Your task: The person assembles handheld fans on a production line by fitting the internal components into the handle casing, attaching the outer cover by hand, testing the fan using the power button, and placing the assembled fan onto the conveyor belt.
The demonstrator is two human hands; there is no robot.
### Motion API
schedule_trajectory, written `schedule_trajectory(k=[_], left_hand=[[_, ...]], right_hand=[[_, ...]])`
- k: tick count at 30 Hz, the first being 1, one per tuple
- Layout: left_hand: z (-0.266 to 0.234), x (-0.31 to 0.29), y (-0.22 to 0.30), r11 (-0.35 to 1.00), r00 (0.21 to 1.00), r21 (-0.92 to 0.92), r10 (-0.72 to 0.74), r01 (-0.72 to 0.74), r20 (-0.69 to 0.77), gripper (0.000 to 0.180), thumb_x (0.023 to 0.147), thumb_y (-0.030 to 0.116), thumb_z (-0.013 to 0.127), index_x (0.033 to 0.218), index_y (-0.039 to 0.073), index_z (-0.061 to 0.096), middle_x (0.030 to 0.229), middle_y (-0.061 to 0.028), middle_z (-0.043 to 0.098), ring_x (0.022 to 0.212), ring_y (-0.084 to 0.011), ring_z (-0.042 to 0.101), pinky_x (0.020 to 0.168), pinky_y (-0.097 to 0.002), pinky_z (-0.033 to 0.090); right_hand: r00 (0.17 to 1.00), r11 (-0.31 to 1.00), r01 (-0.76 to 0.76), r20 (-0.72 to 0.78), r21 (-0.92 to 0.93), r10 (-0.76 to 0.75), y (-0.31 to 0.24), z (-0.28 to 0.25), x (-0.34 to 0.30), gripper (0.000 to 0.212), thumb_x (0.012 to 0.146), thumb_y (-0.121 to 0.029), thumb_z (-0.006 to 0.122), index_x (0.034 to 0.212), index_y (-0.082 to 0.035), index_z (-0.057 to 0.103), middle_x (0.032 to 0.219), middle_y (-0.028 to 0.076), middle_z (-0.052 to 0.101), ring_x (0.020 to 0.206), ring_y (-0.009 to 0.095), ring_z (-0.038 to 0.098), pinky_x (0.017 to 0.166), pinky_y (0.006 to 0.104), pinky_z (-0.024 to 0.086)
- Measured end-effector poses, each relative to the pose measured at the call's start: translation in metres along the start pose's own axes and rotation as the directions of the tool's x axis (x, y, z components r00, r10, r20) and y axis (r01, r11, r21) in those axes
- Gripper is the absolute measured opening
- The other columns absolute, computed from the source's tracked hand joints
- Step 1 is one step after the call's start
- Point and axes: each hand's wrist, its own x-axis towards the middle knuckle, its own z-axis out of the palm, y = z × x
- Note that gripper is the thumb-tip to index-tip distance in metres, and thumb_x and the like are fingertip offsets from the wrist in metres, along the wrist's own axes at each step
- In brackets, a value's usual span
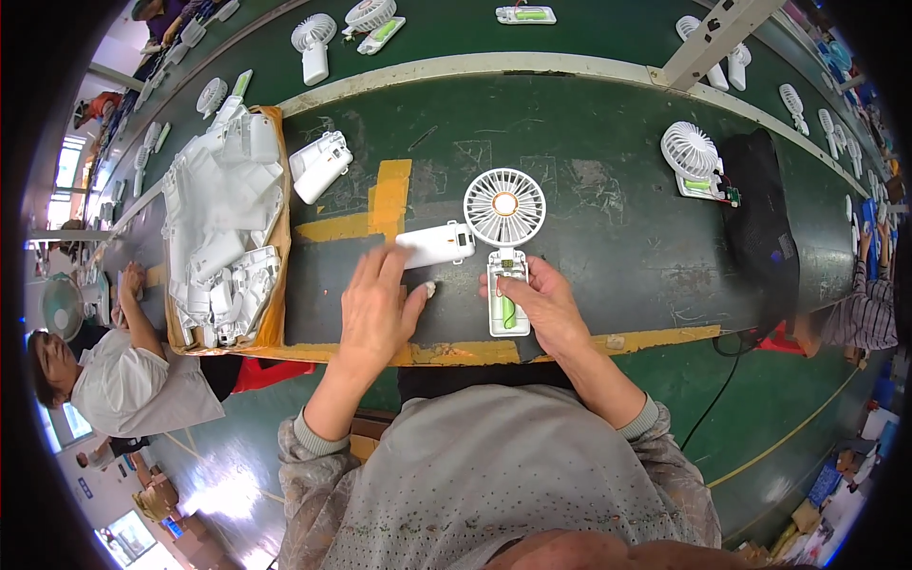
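A white handheld fan (504,207) lies on the bench in front of me, its round grille pointing away from me. Inside its opened handle sit a green battery (508,310) and a small circuit board. My right hand (553,306) grips this handle from the right, thumb over the inside. To the left of the fan lies a white handle cover (439,244). My left hand (372,302) is at the cover's left end, fingers slightly blurred and thumb apart; whether the fingertips touch the cover is unclear. Something small and white is at the thumb tip.
A carton (275,323) full of white plastic casings stands at the left, beside two loose casings (321,166). Another opened fan (691,157) and a black cloth-like item (763,228) lie at the right. Beyond a pale rail (494,65), a belt carries several fans. Another person sits at left.
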Motion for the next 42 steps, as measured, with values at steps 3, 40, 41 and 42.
schedule_trajectory(k=[3, 40, 41, 42], left_hand=[[0.011, 0.014, -0.017, 0.996, 0.998, 0.067, 0.053, -0.054, 0.027, 0.049, 0.070, 0.009, 0.071, 0.113, -0.001, 0.051, 0.109, -0.0184, 0.052, 0.096, -0.0337, 0.054, 0.081, -0.0422, 0.046], [0.030, -0.029, 0.058, 0.997, 0.982, -0.045, -0.059, 0.069, 0.181, 0.071, 0.074, 0.025, 0.066, 0.129, -0.009, 0.037, 0.069, -0.0178, 0.064, 0.052, -0.0288, 0.063, 0.043, -0.0386, 0.047], [0.031, -0.029, 0.058, 0.996, 0.983, -0.053, -0.057, 0.067, 0.174, 0.071, 0.074, 0.025, 0.067, 0.129, -0.009, 0.037, 0.069, -0.0178, 0.064, 0.051, -0.0285, 0.062, 0.042, -0.0388, 0.046], [0.032, -0.029, 0.057, 0.996, 0.984, -0.061, -0.055, 0.066, 0.167, 0.071, 0.074, 0.026, 0.067, 0.128, -0.009, 0.037, 0.068, -0.0177, 0.063, 0.050, -0.0282, 0.062, 0.042, -0.0389, 0.046]], right_hand=[[1.000, 1.000, 0.013, 0.017, 0.018, -0.013, 0.003, 0.000, 0.000, 0.024, 0.090, -0.004, 0.053, 0.112, 0.003, 0.048, 0.105, 0.014, 0.063, 0.092, 0.018, 0.064, 0.077, 0.0283, 0.054], [0.959, 0.996, 0.015, 0.280, 0.086, -0.039, -0.003, -0.004, -0.011, 0.053, 0.085, 0.000, 0.042, 0.137, -0.001, 0.033, 0.128, 0.007, 0.045, 0.120, 0.016, 0.041, 0.101, 0.0310, 0.033], [0.959, 0.996, 0.020, 0.282, 0.081, -0.042, -0.003, -0.004, -0.011, 0.051, 0.087, 0.000, 0.043, 0.137, -0.001, 0.033, 0.128, 0.008, 0.045, 0.119, 0.017, 0.043, 0.101, 0.0313, 0.035], [0.959, 0.997, 0.019, 0.282, 0.080, -0.041, -0.004, -0.004, -0.011, 0.051, 0.087, 0.000, 0.043, 0.137, -0.001, 0.033, 0.128, 0.008, 0.045, 0.119, 0.017, 0.043, 0.101, 0.0313, 0.035]])
